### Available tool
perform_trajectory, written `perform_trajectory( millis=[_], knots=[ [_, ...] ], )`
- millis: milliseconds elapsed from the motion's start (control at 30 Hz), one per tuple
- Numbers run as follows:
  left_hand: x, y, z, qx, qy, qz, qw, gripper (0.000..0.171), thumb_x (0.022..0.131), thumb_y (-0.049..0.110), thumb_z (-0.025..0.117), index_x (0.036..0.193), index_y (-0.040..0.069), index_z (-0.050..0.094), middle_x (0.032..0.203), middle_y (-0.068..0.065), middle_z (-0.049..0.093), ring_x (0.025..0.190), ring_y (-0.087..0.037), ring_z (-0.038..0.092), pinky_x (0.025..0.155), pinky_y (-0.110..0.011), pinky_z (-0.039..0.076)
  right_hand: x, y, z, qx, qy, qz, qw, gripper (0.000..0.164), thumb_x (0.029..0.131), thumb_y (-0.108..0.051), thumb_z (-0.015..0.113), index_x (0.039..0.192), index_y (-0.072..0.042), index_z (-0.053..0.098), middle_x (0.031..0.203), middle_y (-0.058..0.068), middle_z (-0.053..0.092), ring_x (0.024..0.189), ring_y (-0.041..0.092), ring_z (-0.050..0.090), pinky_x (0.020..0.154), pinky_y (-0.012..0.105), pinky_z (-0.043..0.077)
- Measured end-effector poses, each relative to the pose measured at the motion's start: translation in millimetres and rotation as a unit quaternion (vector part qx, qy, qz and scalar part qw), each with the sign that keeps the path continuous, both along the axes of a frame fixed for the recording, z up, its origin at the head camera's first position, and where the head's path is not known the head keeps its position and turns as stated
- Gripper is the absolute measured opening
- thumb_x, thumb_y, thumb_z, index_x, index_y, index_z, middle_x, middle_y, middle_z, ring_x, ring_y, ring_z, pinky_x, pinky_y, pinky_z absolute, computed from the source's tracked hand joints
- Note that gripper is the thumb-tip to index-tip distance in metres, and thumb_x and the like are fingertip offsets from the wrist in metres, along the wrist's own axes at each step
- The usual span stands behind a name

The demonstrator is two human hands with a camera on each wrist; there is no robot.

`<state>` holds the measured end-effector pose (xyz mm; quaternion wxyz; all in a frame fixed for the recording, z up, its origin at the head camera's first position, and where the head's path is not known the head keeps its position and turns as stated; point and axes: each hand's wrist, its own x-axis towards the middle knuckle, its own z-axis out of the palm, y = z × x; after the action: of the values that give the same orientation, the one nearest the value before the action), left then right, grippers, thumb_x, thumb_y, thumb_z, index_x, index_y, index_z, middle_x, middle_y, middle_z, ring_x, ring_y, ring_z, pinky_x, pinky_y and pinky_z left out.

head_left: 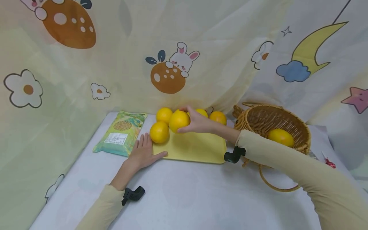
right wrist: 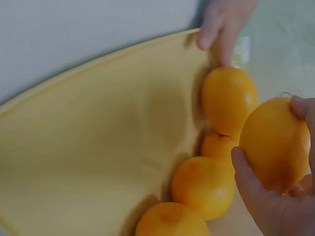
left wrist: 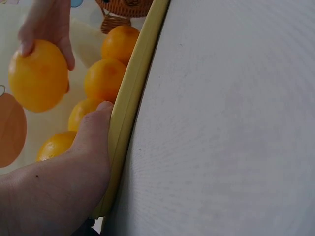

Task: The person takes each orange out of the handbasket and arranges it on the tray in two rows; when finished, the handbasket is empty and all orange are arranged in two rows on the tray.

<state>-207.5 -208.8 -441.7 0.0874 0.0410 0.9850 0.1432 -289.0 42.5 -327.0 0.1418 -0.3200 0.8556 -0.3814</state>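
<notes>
My right hand (head_left: 195, 122) grips an orange (head_left: 179, 121), fingers and thumb spread around its sides. In the right wrist view that orange (right wrist: 275, 145) is raised above the yellow tray (head_left: 198, 148). Flat at the tray's left end, my left hand (head_left: 143, 152) has its fingers straight and its thumb along the front rim (left wrist: 129, 98). Beside its fingertips sits the front left orange (head_left: 159, 132). Behind that lies another orange (head_left: 164, 115), and two more, a partly hidden orange (head_left: 202, 112) and a right-hand orange (head_left: 218, 117), line the tray's back.
Left of the tray lies a green and yellow printed bag (head_left: 119, 132). To the right stands a wicker basket (head_left: 250, 119) with an orange (head_left: 281, 137) inside, partly behind my right sleeve. Its rope handle (head_left: 277, 188) hangs onto the white table (head_left: 184, 195). A printed cloth (head_left: 126, 64) hangs behind.
</notes>
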Motion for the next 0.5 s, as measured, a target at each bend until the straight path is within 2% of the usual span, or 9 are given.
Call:
perform_trajectory(
  millis=[100, 200, 333, 500],
  knots=[
    [-1.0, -1.0, 1.0, -0.007, 0.001, 0.001, 1.0000, 0.125, 0.079, 0.085, 0.040, 0.153, -0.008, 0.001, 0.160, -0.029, 0.002, 0.149, -0.046, 0.004, 0.121, -0.060, 0.006, -4.3, -6.3, -9.4, 0.064, 0.032, 0.008, 0.997, 0.092, 0.077, -0.029, 0.079, 0.147, -0.001, 0.027, 0.149, 0.018, 0.034, 0.131, 0.029, 0.041, 0.113, 0.044, 0.038],
    [-1.1, -1.6, 1.9, -0.009, 0.002, 0.003, 1.0000, 0.124, 0.079, 0.085, 0.040, 0.153, -0.007, 0.001, 0.160, -0.029, 0.002, 0.149, -0.046, 0.004, 0.121, -0.061, 0.006, -8.2, -11.1, -17.4, 0.117, 0.066, 0.032, 0.990, 0.092, 0.076, -0.032, 0.079, 0.145, 0.002, 0.031, 0.146, 0.021, 0.036, 0.132, 0.031, 0.039, 0.114, 0.044, 0.037],
    [-0.3, -1.4, 1.9, -0.005, 0.004, 0.005, 1.0000, 0.123, 0.079, 0.084, 0.041, 0.153, -0.008, 0.001, 0.160, -0.029, 0.002, 0.149, -0.046, 0.004, 0.122, -0.060, 0.006, -10.4, -15.4, -24.3, 0.142, 0.085, 0.056, 0.985, 0.089, 0.074, -0.031, 0.081, 0.142, 0.004, 0.036, 0.143, 0.020, 0.042, 0.130, 0.031, 0.043, 0.114, 0.042, 0.038],
    [0.9, 0.7, 1.7, -0.002, 0.003, 0.004, 1.0000, 0.123, 0.080, 0.083, 0.042, 0.152, -0.008, 0.002, 0.160, -0.029, 0.002, 0.149, -0.045, 0.004, 0.122, -0.060, 0.006, -8.5, -17.1, -33.5, 0.166, 0.105, 0.048, 0.979, 0.089, 0.074, -0.036, 0.082, 0.141, 0.003, 0.039, 0.141, 0.017, 0.047, 0.129, 0.028, 0.047, 0.114, 0.040, 0.039]
  ],
)
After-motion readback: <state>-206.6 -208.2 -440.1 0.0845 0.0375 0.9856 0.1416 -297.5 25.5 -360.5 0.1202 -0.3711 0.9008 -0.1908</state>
